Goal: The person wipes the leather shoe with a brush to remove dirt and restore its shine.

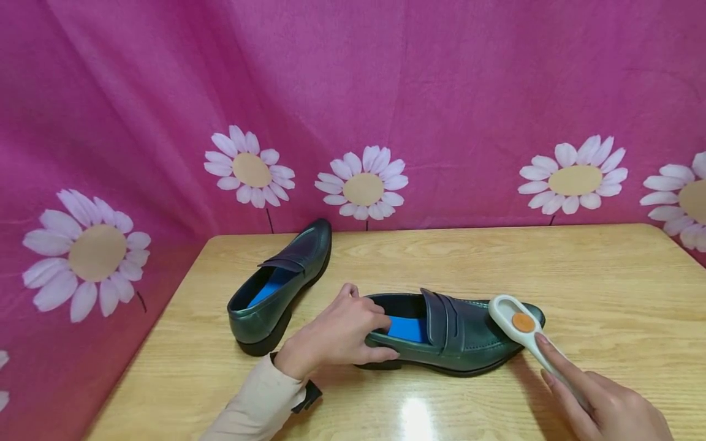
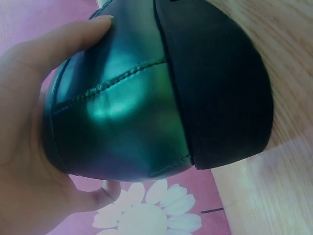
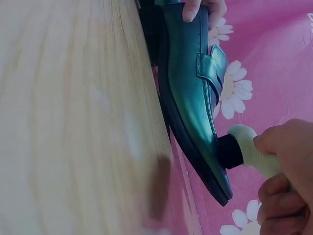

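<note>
A dark green loafer (image 1: 485, 343) with a blue insole lies sideways on the table, toe to the right. My left hand (image 1: 347, 331) grips its heel end, the thumb on the near side and fingers over the opening's rim. In the left wrist view the green heel (image 2: 117, 112) and black sole fill the middle. My right hand (image 1: 612, 398) holds a white-handled shoe brush (image 1: 510, 315) with an orange spot, index finger along the handle. Seen from the right wrist, the brush's dark bristles (image 3: 230, 152) meet the upper near the toe.
The matching loafer (image 1: 281, 288) stands at the back left of the wooden table (image 1: 607, 275), its toe pointing away near the far edge. Behind the table hangs a pink cloth (image 1: 458, 92) printed with white daisies.
</note>
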### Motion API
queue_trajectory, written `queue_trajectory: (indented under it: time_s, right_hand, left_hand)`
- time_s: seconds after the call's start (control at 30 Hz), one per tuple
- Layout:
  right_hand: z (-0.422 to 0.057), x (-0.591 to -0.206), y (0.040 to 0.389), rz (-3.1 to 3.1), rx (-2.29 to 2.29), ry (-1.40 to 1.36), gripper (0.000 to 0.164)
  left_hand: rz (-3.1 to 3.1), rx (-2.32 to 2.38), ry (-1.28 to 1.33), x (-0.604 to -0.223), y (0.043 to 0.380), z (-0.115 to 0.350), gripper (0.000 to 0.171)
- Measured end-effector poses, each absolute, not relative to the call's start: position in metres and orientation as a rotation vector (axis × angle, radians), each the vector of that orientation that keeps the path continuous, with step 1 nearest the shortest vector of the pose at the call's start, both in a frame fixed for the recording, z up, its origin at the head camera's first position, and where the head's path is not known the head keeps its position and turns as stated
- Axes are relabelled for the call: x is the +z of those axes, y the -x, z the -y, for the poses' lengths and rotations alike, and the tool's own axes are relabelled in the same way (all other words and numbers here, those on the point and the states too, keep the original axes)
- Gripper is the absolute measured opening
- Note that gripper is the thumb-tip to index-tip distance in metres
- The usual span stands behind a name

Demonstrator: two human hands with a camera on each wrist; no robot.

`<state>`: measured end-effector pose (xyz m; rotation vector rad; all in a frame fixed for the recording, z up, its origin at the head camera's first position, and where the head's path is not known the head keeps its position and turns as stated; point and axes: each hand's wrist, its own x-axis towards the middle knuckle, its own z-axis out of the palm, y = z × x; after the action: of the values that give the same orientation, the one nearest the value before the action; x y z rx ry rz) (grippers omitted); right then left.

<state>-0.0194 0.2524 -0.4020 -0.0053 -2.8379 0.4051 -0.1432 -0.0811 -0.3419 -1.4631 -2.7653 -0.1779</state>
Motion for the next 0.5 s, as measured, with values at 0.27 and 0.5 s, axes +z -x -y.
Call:
queue_trajectory:
  time_s: [0.27, 0.5]
  right_hand:
    - [-0.249, -0.403, 0.018, 2.795, 0.416, -0.056, 0.059]
    - [-0.232, -0.404, 0.018, 2.819, 0.681, -0.046, 0.054]
  left_hand:
    - [2.745, -0.183, 1.465, -0.346, 0.143, 0.082, 0.034]
    - [2.74, -0.178, 1.47, -0.344, 0.145, 0.081, 0.034]
